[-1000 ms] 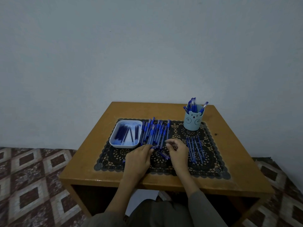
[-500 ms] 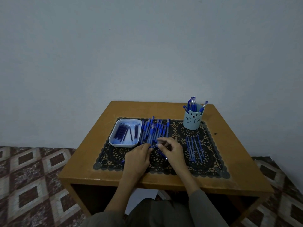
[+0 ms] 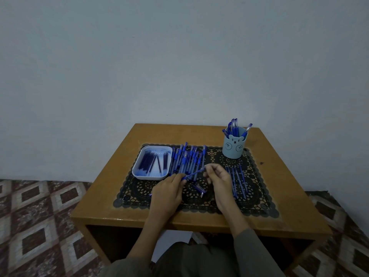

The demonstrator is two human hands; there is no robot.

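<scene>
While our left hand [image 3: 167,189] pinched the lower end of a blue pen [image 3: 193,174] at its fingertips, our right hand [image 3: 221,181] gripped the upper end with curled fingers, so that the pen ran slantwise between the two hands over the black lace mat [image 3: 257,198]. Just below it, between our hands, a short blue pen piece [image 3: 199,189] lay on the mat; we could not tell whether it was a cap or a tip. Beyond our fingers a row of blue pens [image 3: 187,159] lay side by side, and just to its left sat a white tray [image 3: 148,177] with dark refills [image 3: 150,162] in it. Beside our right hand several thin blue sticks [image 3: 237,181] lay in a row. At the mat's far right corner a pale blue bear cup [image 3: 234,149] held upright pens [image 3: 233,126]. The mat covered most of the wooden surface [image 3: 111,188], which stood on a patterned tile floor [image 3: 40,216].
</scene>
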